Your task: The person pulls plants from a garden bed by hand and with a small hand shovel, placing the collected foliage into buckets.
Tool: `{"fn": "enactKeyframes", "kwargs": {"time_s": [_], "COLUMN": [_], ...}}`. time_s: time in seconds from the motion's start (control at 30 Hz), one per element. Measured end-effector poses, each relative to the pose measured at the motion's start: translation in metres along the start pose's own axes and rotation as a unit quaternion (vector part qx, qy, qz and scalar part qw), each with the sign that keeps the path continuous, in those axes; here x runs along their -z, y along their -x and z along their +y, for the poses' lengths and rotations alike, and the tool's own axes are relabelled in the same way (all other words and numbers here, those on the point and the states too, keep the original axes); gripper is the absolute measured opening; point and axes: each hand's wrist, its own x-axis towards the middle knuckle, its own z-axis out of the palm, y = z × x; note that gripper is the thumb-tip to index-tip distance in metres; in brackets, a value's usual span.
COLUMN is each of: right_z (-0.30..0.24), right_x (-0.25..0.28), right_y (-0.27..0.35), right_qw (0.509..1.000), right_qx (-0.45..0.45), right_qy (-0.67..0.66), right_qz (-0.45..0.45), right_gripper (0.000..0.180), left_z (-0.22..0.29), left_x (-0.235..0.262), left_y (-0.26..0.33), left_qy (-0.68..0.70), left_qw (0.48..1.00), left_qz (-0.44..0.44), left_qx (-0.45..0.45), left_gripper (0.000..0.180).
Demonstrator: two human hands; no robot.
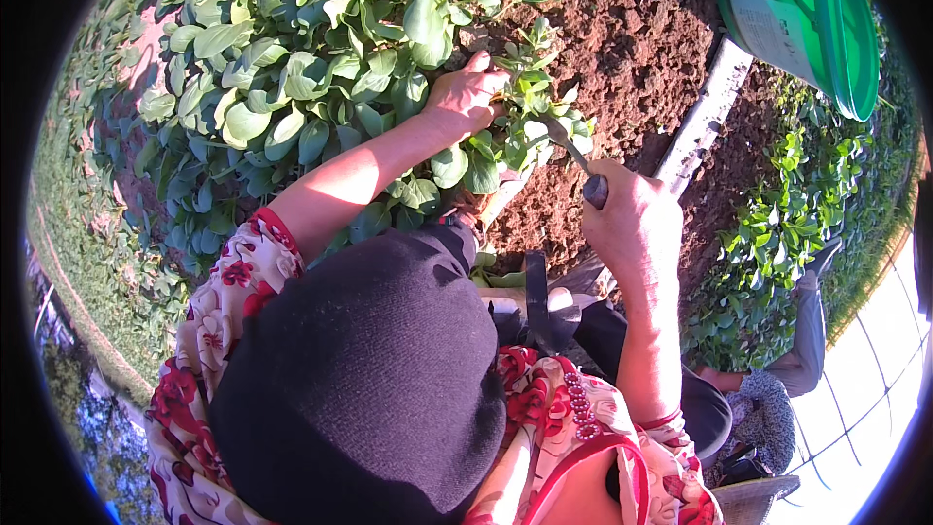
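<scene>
My left hand (pixel 465 99) reaches in at the edge of the leafy bed, its fingers closed around the stems of a leafy green plant (pixel 530 87). My right hand (pixel 634 219) grips a small hand tool (pixel 575 146) with a narrow metal shaft and a dark rounded handle end. The tool's metal tip points up and left, into the lower leaves of that plant; foliage hides its very end. Brown crumbly soil (pixel 622 58) lies bare beside the plant.
Dense broad-leaved greens (pixel 292 68) fill the left. A pale, dirt-specked pipe (pixel 705 117) crosses the soil to a green bucket (pixel 846 29) at the upper right. More low plants (pixel 777 224) grow beyond. Another person's leg (pixel 807 331) shows at the lower right.
</scene>
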Motion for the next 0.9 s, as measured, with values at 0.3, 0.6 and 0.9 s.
{"fn": "enactKeyframes", "kwargs": {"time_s": [0.3, 0.6, 0.9], "right_z": [0.001, 0.009, 0.038], "right_x": [-0.003, -0.034, -0.084], "right_y": [0.004, 0.004, -0.003], "right_qw": [0.999, 0.994, 0.984], "right_qx": [0.014, -0.066, -0.085], "right_qy": [-0.028, -0.084, -0.15], "right_qz": [-0.039, -0.026, 0.043], "right_gripper": [0.015, 0.029, 0.02], "left_z": [-0.033, -0.041, -0.013], "left_x": [-0.027, -0.026, 0.003], "left_y": [-0.007, -0.006, 0.011], "left_qy": [0.19, 0.08, 0.226], "left_qw": [0.943, 0.966, 0.969], "left_qz": [0.17, 0.169, 0.065], "left_qx": [-0.214, -0.175, -0.076], "left_gripper": [0.033, 0.02, 0.019]}}
